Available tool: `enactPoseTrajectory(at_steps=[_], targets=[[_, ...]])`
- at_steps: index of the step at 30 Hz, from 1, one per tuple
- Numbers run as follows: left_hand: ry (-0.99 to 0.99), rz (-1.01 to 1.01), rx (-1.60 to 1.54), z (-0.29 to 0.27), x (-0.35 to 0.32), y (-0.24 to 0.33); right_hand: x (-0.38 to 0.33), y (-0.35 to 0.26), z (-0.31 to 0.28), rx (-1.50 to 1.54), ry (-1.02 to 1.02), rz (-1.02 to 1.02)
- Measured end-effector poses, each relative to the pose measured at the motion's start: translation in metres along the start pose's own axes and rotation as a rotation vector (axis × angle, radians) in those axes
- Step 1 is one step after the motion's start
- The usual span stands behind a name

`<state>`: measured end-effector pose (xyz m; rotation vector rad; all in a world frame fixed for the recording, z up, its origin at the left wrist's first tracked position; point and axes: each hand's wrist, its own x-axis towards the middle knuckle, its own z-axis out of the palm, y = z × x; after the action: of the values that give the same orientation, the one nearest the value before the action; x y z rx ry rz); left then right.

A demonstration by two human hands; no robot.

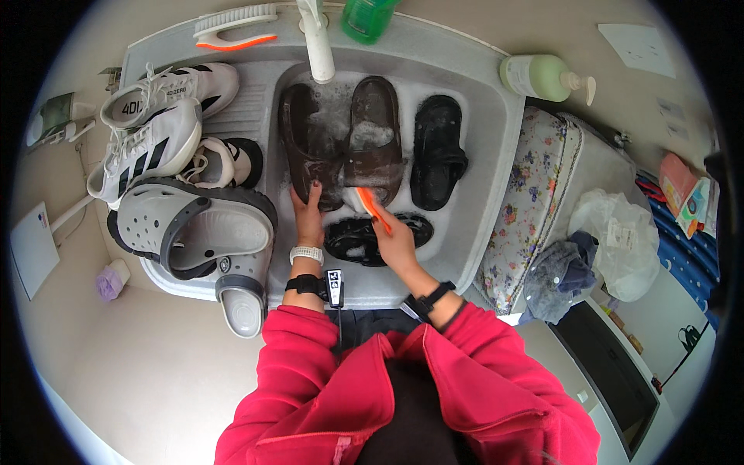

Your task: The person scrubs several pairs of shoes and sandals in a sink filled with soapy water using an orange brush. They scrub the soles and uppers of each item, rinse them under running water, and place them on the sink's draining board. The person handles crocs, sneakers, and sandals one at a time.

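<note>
Two wet brown slide sandals lie side by side in the grey sink (502, 186), with foam on and around them. My left hand (308, 221) grips the near end of the left brown slide (297, 128), a finger over its top. In my right hand (397, 244) is an orange-handled scrub brush (373, 209), its pale bristles against the near end of the right brown slide (375, 105). A black slide (436, 151) rests at the basin's right side. Another black slide (353, 239) lies crosswise in suds under my right hand, partly hidden by it.
White sneakers (151, 151) and grey clogs (198, 225) crowd the left drainboard. At the back are a white brush (235, 19), a white faucet (316, 43) and a green bottle (367, 19). A pump bottle (542, 77) stands right, near a flowered cover (535, 178).
</note>
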<state>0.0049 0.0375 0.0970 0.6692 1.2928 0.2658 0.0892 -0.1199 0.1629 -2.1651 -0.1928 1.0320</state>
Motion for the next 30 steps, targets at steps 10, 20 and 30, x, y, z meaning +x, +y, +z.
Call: enactPoseTrajectory(at_steps=[10, 20, 30], targets=[[0.218, 0.175, 0.105, -0.020, -0.019, -0.011, 0.003, -0.013, -0.086, -0.620, 0.022, -0.055], [0.160, 0.077, 0.530, -0.036, -0.052, 0.001, -0.046, -0.014, -0.153, 0.031, -0.352, 0.245], [-0.276, 0.824, 0.987, 0.062, -0.117, 0.002, -0.055, 0.013, -0.115, -0.041, -0.166, -0.014]])
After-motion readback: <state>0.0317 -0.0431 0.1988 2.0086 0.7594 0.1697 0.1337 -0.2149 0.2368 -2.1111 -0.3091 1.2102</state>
